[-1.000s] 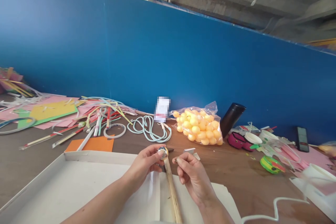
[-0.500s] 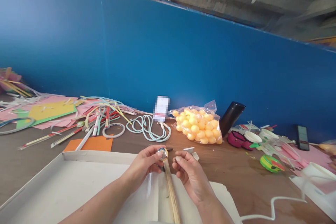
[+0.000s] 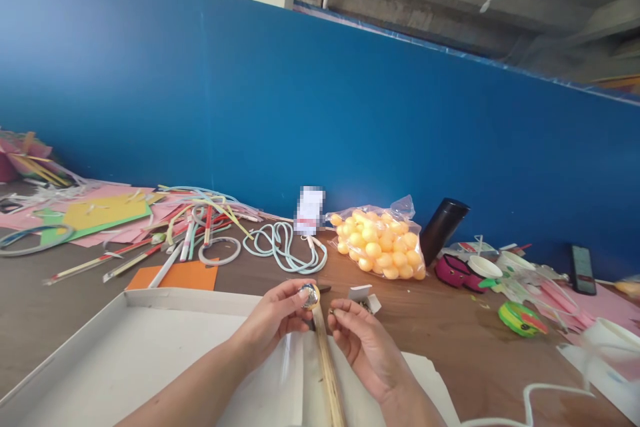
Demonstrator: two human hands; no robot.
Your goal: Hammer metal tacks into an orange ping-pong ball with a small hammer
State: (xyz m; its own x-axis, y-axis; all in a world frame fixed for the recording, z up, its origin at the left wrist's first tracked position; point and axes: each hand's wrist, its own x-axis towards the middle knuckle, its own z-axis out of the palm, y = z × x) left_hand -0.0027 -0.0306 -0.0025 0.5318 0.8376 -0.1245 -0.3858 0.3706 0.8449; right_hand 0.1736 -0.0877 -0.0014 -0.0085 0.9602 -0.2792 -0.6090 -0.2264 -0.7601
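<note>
My left hand [image 3: 280, 310] is closed round a small shiny silver disc with a gold-coloured edge [image 3: 310, 296], its thumb on the face. Just to the right, my right hand [image 3: 361, 340] pinches a tiny dark or brass-coloured piece [image 3: 332, 311] between thumb and finger; its kind is too small to tell. A wooden stick [image 3: 327, 373] runs from below the disc toward me, between the hands. Behind my right hand stands a small opened white box [image 3: 373, 303] with tiny brass-coloured bits in it, partly hidden by the fingers.
A shallow white box [image 3: 190, 347] lies under my left arm. Farther back are a bag of orange balls [image 3: 380, 243], coiled pale-blue cord [image 3: 285, 247], and a black bottle [image 3: 444, 230]. A green tape measure [image 3: 520, 319] lies right. A blue wall [image 3: 350, 113] closes the back.
My right hand has shifted slightly lower, and more of the small white box shows behind it. The view has moved a little. Both hands keep their hold.
</note>
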